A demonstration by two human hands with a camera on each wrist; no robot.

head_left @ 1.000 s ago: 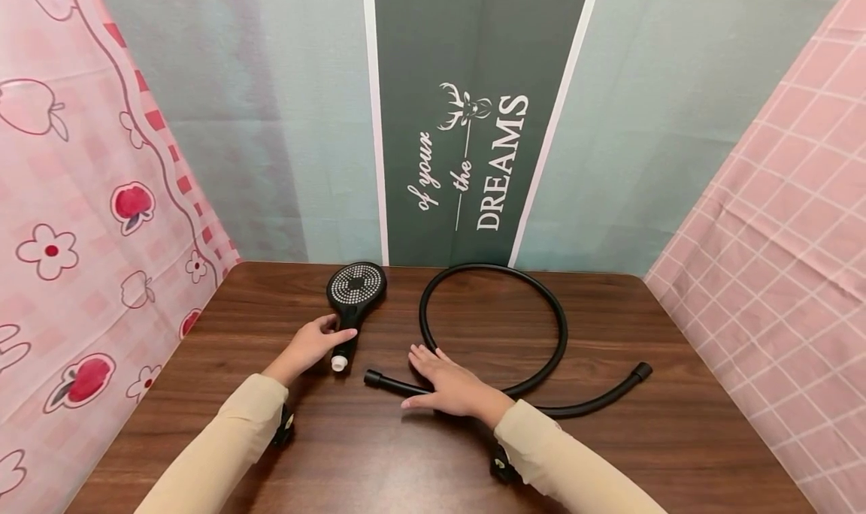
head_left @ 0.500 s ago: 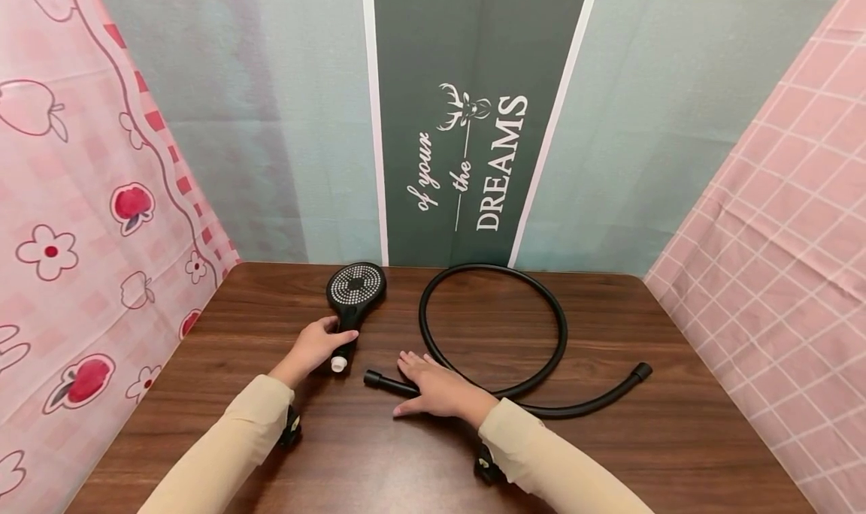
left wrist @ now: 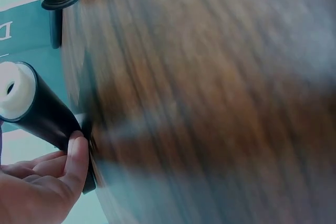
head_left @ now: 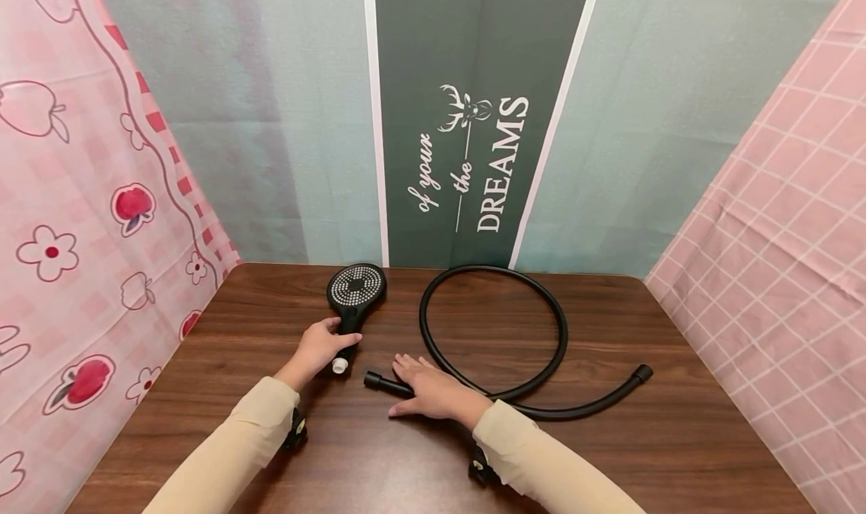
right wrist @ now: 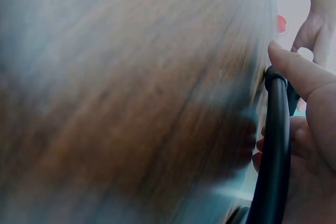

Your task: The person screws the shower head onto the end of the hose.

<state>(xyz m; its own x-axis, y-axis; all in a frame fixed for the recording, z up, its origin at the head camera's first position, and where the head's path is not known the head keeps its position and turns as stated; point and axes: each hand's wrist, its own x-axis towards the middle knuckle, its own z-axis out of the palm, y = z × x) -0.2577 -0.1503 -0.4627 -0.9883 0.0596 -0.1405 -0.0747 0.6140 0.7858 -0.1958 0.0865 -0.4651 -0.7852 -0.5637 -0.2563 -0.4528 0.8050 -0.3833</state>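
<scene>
A black shower head lies on the table with its spray face up. My left hand holds its handle between thumb and fingers. The white threaded end sticks out beyond the grip in the left wrist view. My right hand hovers over or rests on one end stretch of a black shower hose, fingers outspread. In the right wrist view the hose runs under the palm, between the thumb and the other fingers. Whether the palm touches it is unclear. The near hose end points toward the shower head.
The hose forms one large loop, and its other end lies to the right. Brown wood-grain table carries everything. A grey-green curtain hangs behind, with pink patterned cloths at both sides.
My right hand has slid left along the hose toward its near end. My left hand stays at the shower head handle, its forearm shifting slightly right. Shower head and hose look unmoved.
</scene>
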